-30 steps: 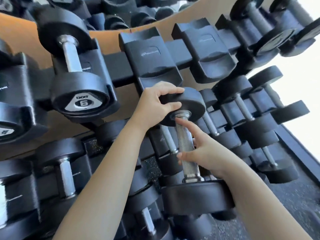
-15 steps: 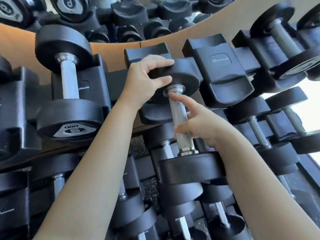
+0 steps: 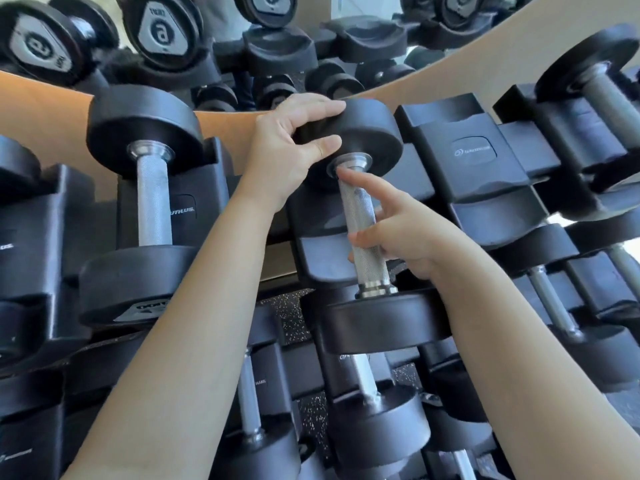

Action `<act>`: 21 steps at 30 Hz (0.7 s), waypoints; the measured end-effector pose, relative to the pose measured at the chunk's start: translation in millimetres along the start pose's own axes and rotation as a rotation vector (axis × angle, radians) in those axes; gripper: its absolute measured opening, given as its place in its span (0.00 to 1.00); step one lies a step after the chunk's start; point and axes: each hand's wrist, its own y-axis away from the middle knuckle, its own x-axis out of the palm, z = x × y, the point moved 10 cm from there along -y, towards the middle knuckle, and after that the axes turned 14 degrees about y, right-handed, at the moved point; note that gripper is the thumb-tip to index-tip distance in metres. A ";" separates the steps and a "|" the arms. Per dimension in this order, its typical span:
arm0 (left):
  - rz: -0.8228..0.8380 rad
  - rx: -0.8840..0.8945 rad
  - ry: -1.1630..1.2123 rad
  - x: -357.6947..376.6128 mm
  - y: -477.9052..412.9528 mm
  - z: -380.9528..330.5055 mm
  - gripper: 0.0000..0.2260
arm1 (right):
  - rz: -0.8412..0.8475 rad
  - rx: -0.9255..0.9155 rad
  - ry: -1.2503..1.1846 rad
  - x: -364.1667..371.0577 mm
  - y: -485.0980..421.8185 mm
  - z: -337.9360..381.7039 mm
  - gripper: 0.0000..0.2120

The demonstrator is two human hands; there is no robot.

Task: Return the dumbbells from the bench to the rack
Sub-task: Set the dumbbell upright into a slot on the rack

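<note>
A black dumbbell (image 3: 360,233) with a knurled steel handle lies over a black saddle (image 3: 322,251) on the top tier of the rack. My left hand (image 3: 287,154) grips the far head of the dumbbell (image 3: 370,136) from the left side. Around the handle is my right hand (image 3: 401,233), its index finger stretched up to the collar. The near head (image 3: 384,320) hangs just in front of the saddle's lower lip.
A racked dumbbell (image 3: 149,202) sits one saddle to the left. A vacant saddle (image 3: 478,161) lies to the right, with another racked dumbbell (image 3: 606,98) beyond it. Lower tiers hold several dumbbells. A mirror (image 3: 346,36) runs above the rack.
Both hands have carried the dumbbell up and away from me, from in front of the lower tier onto the top-tier saddle. The grip of each hand is the same.
</note>
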 end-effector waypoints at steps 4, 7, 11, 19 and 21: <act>0.002 0.020 -0.015 -2.8 -21.0 3.5 0.18 | -0.026 -0.006 -0.007 -8.2 -22.1 2.0 0.35; 0.001 0.043 -0.021 -3.4 -33.0 6.0 0.18 | -0.043 -0.012 -0.010 -15.0 -34.6 5.3 0.34; 0.005 0.068 -0.017 -1.4 -48.1 10.5 0.18 | -0.062 -0.028 -0.010 -21.6 -47.0 9.3 0.34; 0.003 0.102 -0.026 2.7 -63.3 14.1 0.18 | -0.055 -0.054 -0.071 -30.7 -60.3 11.2 0.33; 0.002 0.107 -0.036 3.3 -65.2 12.6 0.18 | -0.053 -0.050 -0.070 -31.9 -62.8 11.6 0.33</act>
